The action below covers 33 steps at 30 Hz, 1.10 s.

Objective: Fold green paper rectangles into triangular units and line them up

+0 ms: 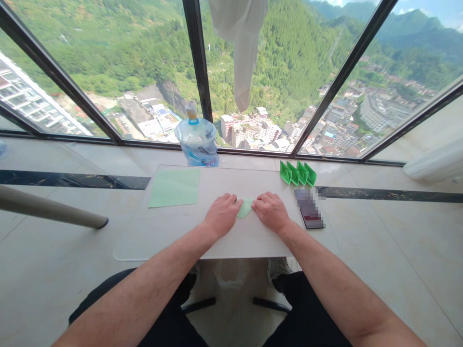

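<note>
A small folded piece of light green paper (245, 208) lies at the middle of the white table (173, 236). My left hand (223, 212) is closed on its left edge, with the fingertips pressed down there. On the opposite edge, the curled fingers of my right hand (270, 208) pinch the same paper. Parts of the paper's corners are hidden under my fingers. A flat stack or sheet of light green paper (174, 188) rests on the table to the left of my hands.
Several folded bright green paper shapes (297, 173) stand in a row at the table's back right. A phone (309, 209) lies right of my right hand. Behind the table, a large clear water bottle (198, 140) stands by the window. A grey pole (54, 207) slants in at left.
</note>
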Tool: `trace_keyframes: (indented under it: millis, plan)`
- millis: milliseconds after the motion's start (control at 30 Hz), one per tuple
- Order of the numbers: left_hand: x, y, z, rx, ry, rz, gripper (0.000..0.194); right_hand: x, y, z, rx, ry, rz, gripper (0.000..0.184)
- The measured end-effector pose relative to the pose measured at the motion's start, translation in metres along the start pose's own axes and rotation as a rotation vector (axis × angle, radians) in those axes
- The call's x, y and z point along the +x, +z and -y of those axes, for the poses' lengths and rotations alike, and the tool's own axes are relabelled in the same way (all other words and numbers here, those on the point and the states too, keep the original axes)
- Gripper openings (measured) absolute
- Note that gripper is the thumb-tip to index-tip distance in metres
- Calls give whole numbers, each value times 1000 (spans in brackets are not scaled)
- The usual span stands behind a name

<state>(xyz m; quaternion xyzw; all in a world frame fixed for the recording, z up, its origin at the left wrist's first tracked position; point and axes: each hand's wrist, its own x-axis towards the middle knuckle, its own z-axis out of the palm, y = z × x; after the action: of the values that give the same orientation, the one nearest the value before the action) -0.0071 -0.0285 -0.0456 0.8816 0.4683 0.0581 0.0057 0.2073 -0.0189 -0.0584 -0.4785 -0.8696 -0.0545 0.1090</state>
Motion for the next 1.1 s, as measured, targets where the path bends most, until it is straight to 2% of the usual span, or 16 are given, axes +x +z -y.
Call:
trace_keyframes:
  millis: [500,700,933,1100]
  plan:
    - [-2,-1,-4,32,-38,3,36,-4,-1,20,-82,142,69,23]
    - [-5,-1,-13,25,-61,-5,36,-2,-7,28,-92,102,115,35]
    - [-3,3,-21,43,-37,-21,27,7,-9,32,-62,-33,125,28]
    - [-3,4,-21,13,-11,-16,27,9,-6,32,-41,-32,152,29]
